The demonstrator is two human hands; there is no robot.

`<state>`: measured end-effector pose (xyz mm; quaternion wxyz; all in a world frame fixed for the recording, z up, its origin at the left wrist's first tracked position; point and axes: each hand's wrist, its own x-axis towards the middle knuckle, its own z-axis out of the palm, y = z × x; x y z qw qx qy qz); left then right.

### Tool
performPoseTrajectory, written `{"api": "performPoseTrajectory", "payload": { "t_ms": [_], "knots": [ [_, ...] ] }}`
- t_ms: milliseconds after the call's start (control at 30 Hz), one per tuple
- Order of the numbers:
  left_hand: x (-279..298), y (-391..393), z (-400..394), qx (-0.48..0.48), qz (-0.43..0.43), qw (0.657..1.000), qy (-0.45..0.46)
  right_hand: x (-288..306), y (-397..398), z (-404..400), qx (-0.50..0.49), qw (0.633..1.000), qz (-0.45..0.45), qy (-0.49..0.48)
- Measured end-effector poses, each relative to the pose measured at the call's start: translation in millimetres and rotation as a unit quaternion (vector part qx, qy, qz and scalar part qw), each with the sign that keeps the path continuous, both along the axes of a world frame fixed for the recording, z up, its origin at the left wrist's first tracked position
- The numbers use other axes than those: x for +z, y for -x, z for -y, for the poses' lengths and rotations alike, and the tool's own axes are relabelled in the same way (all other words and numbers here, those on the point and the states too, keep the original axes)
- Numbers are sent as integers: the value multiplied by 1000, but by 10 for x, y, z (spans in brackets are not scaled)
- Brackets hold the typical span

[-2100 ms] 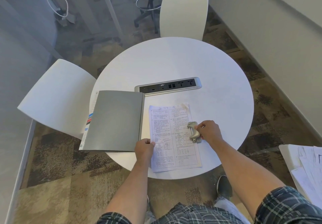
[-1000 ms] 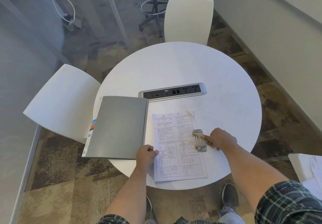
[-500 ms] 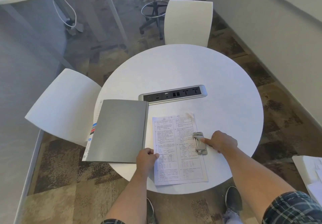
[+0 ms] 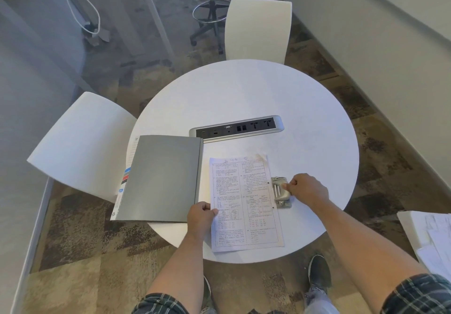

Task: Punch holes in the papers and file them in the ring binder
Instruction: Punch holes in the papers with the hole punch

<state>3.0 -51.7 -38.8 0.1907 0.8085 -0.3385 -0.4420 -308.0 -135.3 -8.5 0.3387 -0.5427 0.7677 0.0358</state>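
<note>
A printed paper [image 4: 244, 204] lies on the round white table [image 4: 244, 94] near its front edge. Two small dark holes show along the sheet's right margin. A silver hole punch [image 4: 280, 193] sits just off that right edge, and my right hand [image 4: 306, 189] grips it from the right. My left hand [image 4: 201, 217] pinches the paper's left edge. The grey ring binder [image 4: 161, 178] lies closed to the left of the paper, overhanging the table's left edge, with coloured tabs at its left side.
A silver power and socket strip [image 4: 236, 127] is set into the table behind the paper. White chairs stand at the left [image 4: 80, 145] and at the back [image 4: 258, 28]. A stack of papers [image 4: 432, 238] lies at the right. My shoe [image 4: 319, 272] is under the table.
The hole punch has slid right, off the paper's right margin, with my right hand on it, and two holes now show there. My left hand stays on the left edge.
</note>
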Motion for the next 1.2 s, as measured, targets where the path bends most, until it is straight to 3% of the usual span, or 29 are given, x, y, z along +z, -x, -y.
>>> {"api": "performPoseTrajectory", "payload": {
  "t_ms": [267,633,933,1067,1200],
  "knots": [
    [31,36,26,4,22,1000,-11,116,415,114,-55,994,-87,24],
    [130,552,159,-8,24,1000,1,129,293,75,-61,985,-146,62],
    [176,781,225,17,24,1000,-2,2,129,-187,9,957,-188,222],
    [233,732,235,-56,91,994,10,-88,-78,-260,65,947,-156,274],
    [255,495,209,-147,231,961,44,-107,-480,-275,107,957,-30,269]
  ]
}}
